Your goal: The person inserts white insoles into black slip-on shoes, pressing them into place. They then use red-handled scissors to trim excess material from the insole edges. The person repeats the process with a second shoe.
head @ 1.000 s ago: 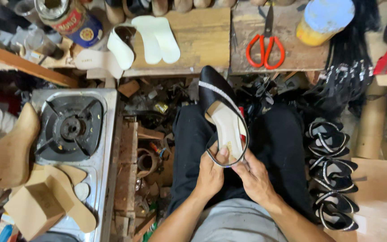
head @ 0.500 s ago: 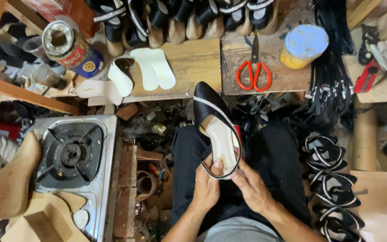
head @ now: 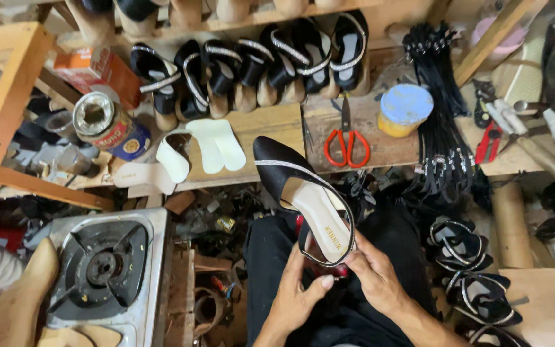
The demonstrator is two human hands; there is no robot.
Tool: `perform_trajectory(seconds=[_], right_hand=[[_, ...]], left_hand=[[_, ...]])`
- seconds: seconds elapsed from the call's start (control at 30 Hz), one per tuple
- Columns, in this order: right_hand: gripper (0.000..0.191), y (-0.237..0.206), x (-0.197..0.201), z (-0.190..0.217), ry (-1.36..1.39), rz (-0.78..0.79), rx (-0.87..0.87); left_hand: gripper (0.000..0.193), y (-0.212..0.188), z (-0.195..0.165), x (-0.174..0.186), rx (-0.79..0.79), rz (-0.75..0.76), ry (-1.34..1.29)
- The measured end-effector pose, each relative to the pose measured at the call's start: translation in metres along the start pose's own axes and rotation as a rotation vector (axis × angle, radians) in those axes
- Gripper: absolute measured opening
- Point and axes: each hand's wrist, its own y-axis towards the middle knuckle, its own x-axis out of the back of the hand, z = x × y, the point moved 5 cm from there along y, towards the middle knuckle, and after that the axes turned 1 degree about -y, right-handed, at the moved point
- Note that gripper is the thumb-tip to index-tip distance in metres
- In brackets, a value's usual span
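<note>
The shoe (head: 297, 186) was black with a cream insole and a thin glittering silver trim. The scissors (head: 347, 142) had orange-red handles. The jar (head: 403, 109) was yellow under a pale blue lid. The insoles (head: 216, 144) on the bench were off-white; the stove (head: 104, 270) was steel grey with a black burner.

We see wooden counter (head: 271, 122) across top. On it: red-handled scissors (head: 347, 142), yellow tub with blue lid (head: 405, 109), pair of pale insoles (head: 216, 144), opened tin can (head: 105, 124), bundle of black straps (head: 441, 122). Row of black shoes (head: 258, 61) stands along back edge.
</note>
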Motion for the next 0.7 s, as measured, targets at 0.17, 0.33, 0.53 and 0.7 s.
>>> perform_trajectory(seconds=[0.17, 0.33, 0.53, 0.7], right_hand=[[0.057, 0.012, 0.013, 0.013, 0.3, 0.015, -0.021], [0.05, 0.025, 0.046, 0.033, 0.276, -0.08, 0.058], [0.044, 0.038, 0.057, 0.03, 0.288, -0.164, -0.105], [0.039, 0.044, 0.056, 0.02, 0.451, -0.2, -0.244]], left_hand=[[0.062, -0.003, 0.017, -0.003, -0.014, 0.087, 0.077], [0.052, -0.006, 0.047, 0.001, 0.27, 0.116, -0.032], [0.046, -0.008, 0.044, 0.001, 0.317, 0.183, -0.041], [0.032, -0.003, -0.021, -0.001, -0.039, 0.428, -0.03]])
